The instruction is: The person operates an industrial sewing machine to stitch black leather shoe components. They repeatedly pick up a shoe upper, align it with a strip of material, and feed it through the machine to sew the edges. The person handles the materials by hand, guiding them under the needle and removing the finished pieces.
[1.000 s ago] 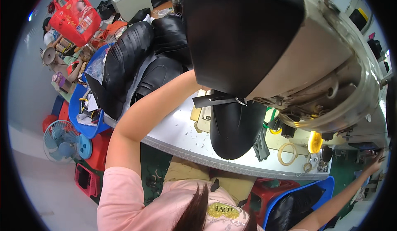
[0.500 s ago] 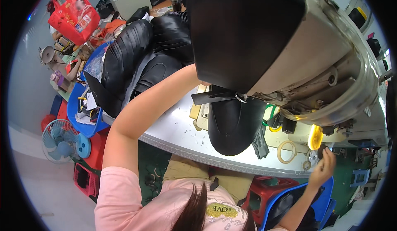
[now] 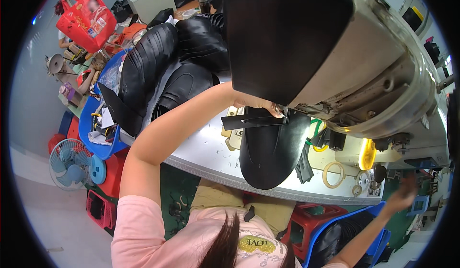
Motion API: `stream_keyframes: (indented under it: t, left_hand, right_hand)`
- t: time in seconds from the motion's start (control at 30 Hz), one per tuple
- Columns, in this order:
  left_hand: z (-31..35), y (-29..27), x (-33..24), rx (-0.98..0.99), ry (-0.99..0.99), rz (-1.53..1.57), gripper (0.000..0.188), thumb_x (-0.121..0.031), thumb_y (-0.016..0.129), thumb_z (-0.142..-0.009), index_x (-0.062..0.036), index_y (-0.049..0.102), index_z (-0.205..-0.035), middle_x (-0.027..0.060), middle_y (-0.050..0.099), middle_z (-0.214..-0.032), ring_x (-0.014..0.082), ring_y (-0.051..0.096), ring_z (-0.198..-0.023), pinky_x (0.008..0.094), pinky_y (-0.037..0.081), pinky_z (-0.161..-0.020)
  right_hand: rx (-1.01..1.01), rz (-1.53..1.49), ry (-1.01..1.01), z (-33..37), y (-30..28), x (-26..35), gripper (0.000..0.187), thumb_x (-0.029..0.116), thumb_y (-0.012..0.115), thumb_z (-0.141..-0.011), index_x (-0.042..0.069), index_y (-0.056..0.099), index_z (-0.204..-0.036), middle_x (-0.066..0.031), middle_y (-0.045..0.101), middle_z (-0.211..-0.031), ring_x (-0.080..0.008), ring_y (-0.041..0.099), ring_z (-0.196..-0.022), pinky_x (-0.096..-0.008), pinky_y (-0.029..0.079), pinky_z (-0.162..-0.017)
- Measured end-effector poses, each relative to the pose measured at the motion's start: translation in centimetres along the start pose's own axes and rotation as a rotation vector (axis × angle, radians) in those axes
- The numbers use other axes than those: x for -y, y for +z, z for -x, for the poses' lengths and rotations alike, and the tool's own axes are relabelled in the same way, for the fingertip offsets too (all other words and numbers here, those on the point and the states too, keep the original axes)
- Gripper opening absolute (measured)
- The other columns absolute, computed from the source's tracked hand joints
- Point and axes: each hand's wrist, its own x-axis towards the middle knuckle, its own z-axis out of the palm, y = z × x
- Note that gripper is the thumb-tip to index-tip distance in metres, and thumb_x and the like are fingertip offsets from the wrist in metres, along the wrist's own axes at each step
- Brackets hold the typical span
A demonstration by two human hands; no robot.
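Observation:
Beside the sewing machine head (image 3: 330, 52), my left hand (image 3: 261, 104) pinches a black leather strap (image 3: 235, 121) near its right end. That end lies across a larger, round-ended black leather piece (image 3: 268, 162) on the white table. Some of my left fingers are hidden under the machine head. My right hand (image 3: 405, 191) is off the table's right end, smeared by motion, and I see nothing in it. Nearest to it are the machine's dark round knob (image 3: 379, 173) and the lit yellow lamp (image 3: 367, 154).
Stacked black leather pieces (image 3: 148, 62) lie at the left of the table. Rings of tape (image 3: 333, 174) and dark strips (image 3: 303, 165) are on the right. A blue chair (image 3: 378, 237) with black leather and a red stool (image 3: 306, 222) stand below. A fan (image 3: 72, 165) is far left.
My left hand has come out from behind the machine head. The leather piece has shifted slightly toward me and the strap a little lower. My right hand has moved right and down, away from the knob.

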Motion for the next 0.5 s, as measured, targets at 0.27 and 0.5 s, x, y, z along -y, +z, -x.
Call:
stream_keyframes:
  t: [0.27, 0.5]
  left_hand:
    - [-1.0, -0.1, 2.6, 0.061, 0.14, 0.067, 0.034, -0.001, 0.069, -0.07, -0.0033, 0.059, -0.102, 0.0064, 0.061, -0.093, 0.0145, 0.056, -0.087, 0.0251, 0.043, -0.08]
    - [-1.8, -0.7, 5.1, 0.134, 0.361, 0.172, 0.029, -0.001, 0.069, -0.069, -0.0045, 0.061, -0.097, 0.004, 0.06, -0.09, 0.011, 0.054, -0.084, 0.0243, 0.043, -0.079]
  right_hand:
    - [0.026, -0.507, 0.654, -18.8, -4.5, -16.2, 0.047, 0.035, 0.042, -0.088, -0.007, 0.052, -0.107, -0.0191, 0.058, -0.097, -0.0264, 0.056, -0.077, -0.0359, 0.045, -0.064]
    - [-0.155, -0.031, 0.532, -16.7, -3.9, -19.8, 0.045, 0.037, 0.042, -0.09, -0.002, 0.052, -0.108, -0.0136, 0.058, -0.084, -0.0185, 0.056, -0.066, -0.0277, 0.043, -0.054]
